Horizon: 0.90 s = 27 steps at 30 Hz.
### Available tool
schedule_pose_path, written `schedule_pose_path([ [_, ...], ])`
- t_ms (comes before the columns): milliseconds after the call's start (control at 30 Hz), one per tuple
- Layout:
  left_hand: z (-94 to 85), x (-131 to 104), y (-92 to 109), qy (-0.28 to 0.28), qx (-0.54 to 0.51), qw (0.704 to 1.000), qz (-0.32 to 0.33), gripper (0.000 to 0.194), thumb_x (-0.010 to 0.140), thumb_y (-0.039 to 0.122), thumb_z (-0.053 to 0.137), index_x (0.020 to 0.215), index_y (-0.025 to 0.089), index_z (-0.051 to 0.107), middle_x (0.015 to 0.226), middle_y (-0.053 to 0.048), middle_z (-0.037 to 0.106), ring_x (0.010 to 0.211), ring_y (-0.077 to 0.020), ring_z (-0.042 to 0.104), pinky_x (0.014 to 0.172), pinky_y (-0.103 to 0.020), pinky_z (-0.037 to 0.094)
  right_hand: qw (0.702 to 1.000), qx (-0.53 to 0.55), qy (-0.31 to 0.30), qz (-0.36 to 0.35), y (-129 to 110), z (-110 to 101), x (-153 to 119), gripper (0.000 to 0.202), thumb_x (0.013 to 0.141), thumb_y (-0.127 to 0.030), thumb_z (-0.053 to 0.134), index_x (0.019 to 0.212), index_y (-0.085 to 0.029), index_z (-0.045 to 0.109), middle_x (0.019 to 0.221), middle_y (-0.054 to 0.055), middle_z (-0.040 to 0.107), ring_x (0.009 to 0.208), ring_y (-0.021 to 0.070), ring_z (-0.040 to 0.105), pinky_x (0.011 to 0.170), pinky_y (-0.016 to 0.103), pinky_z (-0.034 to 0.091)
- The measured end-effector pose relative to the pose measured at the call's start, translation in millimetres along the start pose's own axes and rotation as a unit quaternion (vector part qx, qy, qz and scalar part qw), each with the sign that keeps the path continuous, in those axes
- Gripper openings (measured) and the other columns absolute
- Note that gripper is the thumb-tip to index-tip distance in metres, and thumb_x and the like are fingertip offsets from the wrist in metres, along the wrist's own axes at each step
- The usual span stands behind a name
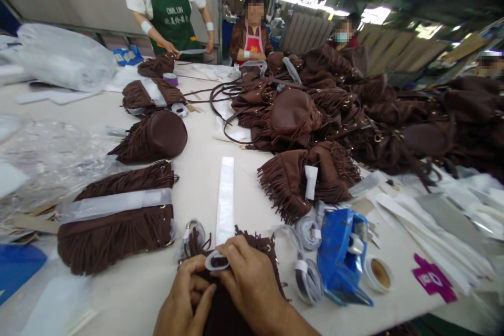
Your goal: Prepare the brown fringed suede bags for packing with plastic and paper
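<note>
At the bottom centre, a brown fringed bag (220, 310) lies under my two hands. My left hand (187, 294) is closed, its fingers curled at the left side of a small white ring-shaped wrap (217, 261). From the right, my right hand (250, 283) pinches the same wrap between thumb and fingers. Dark material shows inside the wrap. A flat white strip (226, 194) extends over the table just beyond the fingers. Left of the strip sits a coiled, wrapped strap (192, 233).
Wrapped fringed bags (118, 226) lie at the left, near clear plastic sheets (59, 152). A blue tape dispenser (342, 257), tape roll (378, 274) and coiled straps (309, 278) stand right. Brown bags (293, 115) pile up behind. Several people are across the table.
</note>
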<state>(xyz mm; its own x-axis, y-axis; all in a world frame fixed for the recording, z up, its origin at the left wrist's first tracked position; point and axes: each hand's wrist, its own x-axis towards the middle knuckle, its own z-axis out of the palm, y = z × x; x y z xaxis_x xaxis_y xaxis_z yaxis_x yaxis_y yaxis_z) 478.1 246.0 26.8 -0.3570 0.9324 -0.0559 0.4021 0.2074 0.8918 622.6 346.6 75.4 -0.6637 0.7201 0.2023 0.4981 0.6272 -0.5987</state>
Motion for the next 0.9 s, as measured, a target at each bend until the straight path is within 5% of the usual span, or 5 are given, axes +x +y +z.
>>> schedule_pose_path([
  [67,8.0,11,-2,0.002,0.015,1.000,0.024,0.048,0.094,0.034,0.049,0.139,0.021,0.038,0.116,-0.010,0.070,0.098,-0.0202,0.072,0.077,-0.030,0.062,0.998,0.055,0.034,-0.022,7,10,-1,0.020,0.092,-0.015,0.056,0.111,-0.022,0.058,0.100,0.005,0.065,0.091,0.0186,0.067,0.080,0.029,0.057],
  [167,16.5,24,-12,-0.021,0.088,0.988,0.124,0.045,0.090,0.021,0.049,0.135,0.024,0.050,0.137,-0.010,0.061,0.122,-0.0214,0.062,0.097,-0.034,0.056,0.990,0.089,0.095,-0.061,21,13,-20,0.025,0.089,-0.013,0.053,0.112,-0.022,0.057,0.106,0.008,0.064,0.098,0.0175,0.066,0.083,0.026,0.056],
  [500,33.3,27,-37,-0.026,0.194,0.960,0.199,0.036,0.092,0.013,0.043,0.122,0.025,0.057,0.132,-0.004,0.064,0.113,-0.0121,0.067,0.092,-0.019,0.055,0.993,-0.063,0.080,-0.066,50,58,-87,0.019,0.081,-0.012,0.048,0.093,-0.024,0.057,0.100,0.007,0.064,0.072,0.0147,0.067,0.060,0.021,0.056],
  [733,32.4,26,-32,-0.021,0.200,0.961,0.190,0.026,0.090,0.011,0.042,0.106,0.026,0.056,0.125,-0.006,0.067,0.102,-0.0141,0.072,0.071,-0.019,0.060,0.979,0.127,-0.070,0.147,42,57,-93,0.016,0.083,-0.023,0.067,0.095,-0.027,0.058,0.121,0.005,0.062,0.087,0.0149,0.068,0.067,0.019,0.054],
  [900,31.7,26,-41,-0.045,0.166,0.970,0.172,0.031,0.087,0.010,0.043,0.110,0.026,0.056,0.131,-0.007,0.064,0.108,-0.0164,0.070,0.073,-0.022,0.062,0.838,0.380,-0.052,0.388,30,57,-71,0.051,0.074,-0.034,0.074,0.117,-0.023,0.049,0.090,0.001,0.067,0.066,0.0127,0.061,0.059,0.022,0.046],
])
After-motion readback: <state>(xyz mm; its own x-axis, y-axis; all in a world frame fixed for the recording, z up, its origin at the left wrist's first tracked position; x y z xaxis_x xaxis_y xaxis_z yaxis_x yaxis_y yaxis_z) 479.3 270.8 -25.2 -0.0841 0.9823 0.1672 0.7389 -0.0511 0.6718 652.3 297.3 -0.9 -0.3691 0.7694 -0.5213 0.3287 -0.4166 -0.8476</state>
